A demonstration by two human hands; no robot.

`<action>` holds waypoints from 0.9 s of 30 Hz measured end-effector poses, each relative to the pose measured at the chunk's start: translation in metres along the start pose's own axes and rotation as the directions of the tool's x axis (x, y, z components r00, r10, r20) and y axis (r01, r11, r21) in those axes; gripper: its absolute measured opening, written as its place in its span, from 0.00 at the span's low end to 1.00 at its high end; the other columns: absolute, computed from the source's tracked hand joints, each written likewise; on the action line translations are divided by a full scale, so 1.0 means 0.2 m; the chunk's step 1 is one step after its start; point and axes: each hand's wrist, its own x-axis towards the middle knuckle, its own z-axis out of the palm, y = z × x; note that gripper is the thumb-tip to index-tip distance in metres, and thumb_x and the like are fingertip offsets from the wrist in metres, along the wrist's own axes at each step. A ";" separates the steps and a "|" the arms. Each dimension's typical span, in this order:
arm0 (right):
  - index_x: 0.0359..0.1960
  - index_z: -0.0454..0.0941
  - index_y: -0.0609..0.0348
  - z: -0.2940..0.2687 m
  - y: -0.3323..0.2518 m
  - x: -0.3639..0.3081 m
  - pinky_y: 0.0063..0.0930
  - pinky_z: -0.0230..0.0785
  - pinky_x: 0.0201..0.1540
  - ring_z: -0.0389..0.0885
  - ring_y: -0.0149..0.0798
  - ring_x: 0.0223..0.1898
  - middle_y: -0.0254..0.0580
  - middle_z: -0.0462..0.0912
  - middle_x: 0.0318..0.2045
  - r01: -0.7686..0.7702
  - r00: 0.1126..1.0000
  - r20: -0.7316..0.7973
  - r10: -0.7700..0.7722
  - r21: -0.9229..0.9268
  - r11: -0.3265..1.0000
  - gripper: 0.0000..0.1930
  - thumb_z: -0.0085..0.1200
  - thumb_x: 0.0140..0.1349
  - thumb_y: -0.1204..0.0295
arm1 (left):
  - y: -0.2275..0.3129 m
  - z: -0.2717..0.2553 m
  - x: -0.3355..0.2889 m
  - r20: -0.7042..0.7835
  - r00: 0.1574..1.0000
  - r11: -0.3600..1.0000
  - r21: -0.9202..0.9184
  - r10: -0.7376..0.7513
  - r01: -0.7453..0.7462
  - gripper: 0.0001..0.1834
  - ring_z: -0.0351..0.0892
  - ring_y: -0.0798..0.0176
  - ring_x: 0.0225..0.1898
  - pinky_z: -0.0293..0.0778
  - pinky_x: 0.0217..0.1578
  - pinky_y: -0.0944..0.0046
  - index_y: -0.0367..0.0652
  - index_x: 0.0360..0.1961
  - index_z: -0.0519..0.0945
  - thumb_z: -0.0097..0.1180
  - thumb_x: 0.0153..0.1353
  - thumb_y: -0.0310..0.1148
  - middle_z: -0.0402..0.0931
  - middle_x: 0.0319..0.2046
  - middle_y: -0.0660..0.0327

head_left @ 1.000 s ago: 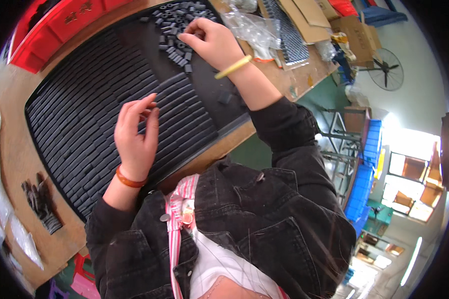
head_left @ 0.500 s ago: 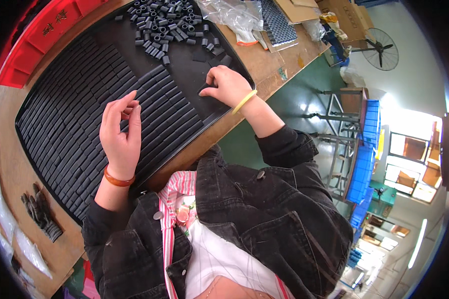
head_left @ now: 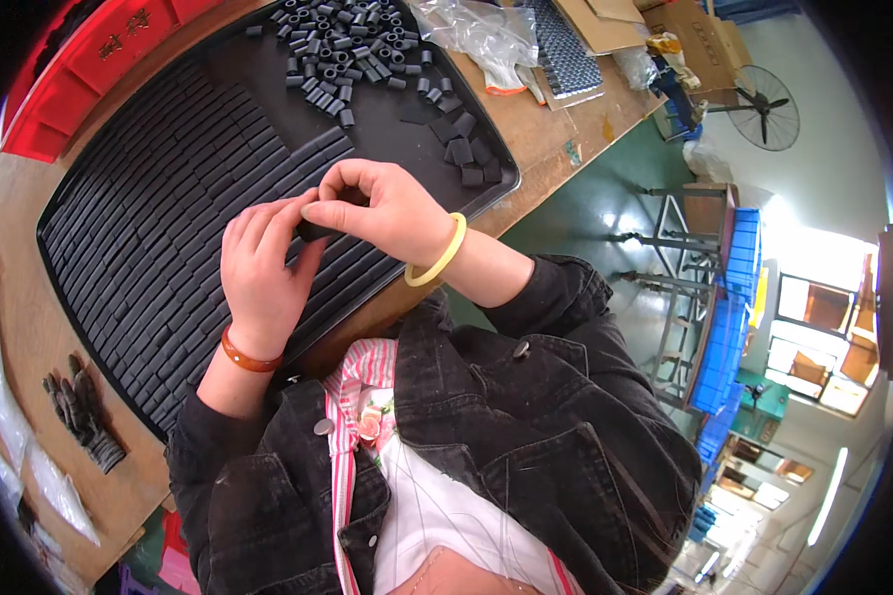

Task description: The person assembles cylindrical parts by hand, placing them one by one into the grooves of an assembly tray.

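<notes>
My left hand [head_left: 260,273] and my right hand [head_left: 382,211] meet over the near edge of a large black tray [head_left: 499,188]. Together they pinch a short stack of small dark cylindrical pieces [head_left: 315,230] held end to end. The tray is filled with long rows of these dark pieces [head_left: 149,238], laid side by side. A loose pile of the same pieces [head_left: 342,50] lies at the tray's far end. An orange bangle sits on my left wrist and a yellow one on my right.
The tray rests on a wooden bench [head_left: 30,327]. Red bins [head_left: 89,59] stand at the far left. Clear plastic bags [head_left: 476,35], a dark mat and cardboard boxes [head_left: 685,40] lie at the far right. Dark gloves [head_left: 79,412] lie near left. A floor fan [head_left: 759,104] stands beyond.
My right hand has come back from the loose pile at the far end toward my body. It now meets my left hand, and both close on a stack of pieces.
</notes>
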 end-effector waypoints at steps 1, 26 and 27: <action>0.33 0.76 0.61 0.00 0.00 0.01 0.14 0.67 0.35 0.72 0.18 0.32 0.25 0.76 0.29 0.001 1.000 0.005 -0.001 0.001 1.000 0.09 0.62 0.63 0.70 | 0.00 0.00 0.01 -0.014 1.000 1.000 -0.023 -0.018 0.018 0.21 0.79 0.55 0.43 0.73 0.46 0.57 0.41 0.44 0.81 0.68 0.44 0.26 0.81 0.41 0.60; 0.46 0.78 0.65 -0.06 0.01 0.01 0.19 0.75 0.41 0.82 0.29 0.38 0.38 0.82 0.41 0.055 0.989 -0.137 -0.060 -0.040 0.998 0.10 0.57 0.65 0.75 | -0.04 0.03 0.00 0.134 0.887 0.756 -0.477 -0.441 0.448 0.12 0.77 0.68 0.31 0.73 0.35 0.71 0.35 0.42 0.84 0.64 0.55 0.21 0.76 0.29 0.60; 0.46 0.78 0.65 -0.05 0.02 0.01 0.19 0.75 0.41 0.82 0.29 0.38 0.38 0.82 0.41 0.054 0.989 -0.138 -0.059 -0.040 0.998 0.10 0.57 0.65 0.75 | -0.04 0.03 0.00 0.135 0.887 0.756 -0.477 -0.442 0.449 0.12 0.77 0.68 0.31 0.73 0.35 0.71 0.35 0.42 0.84 0.64 0.55 0.21 0.76 0.29 0.60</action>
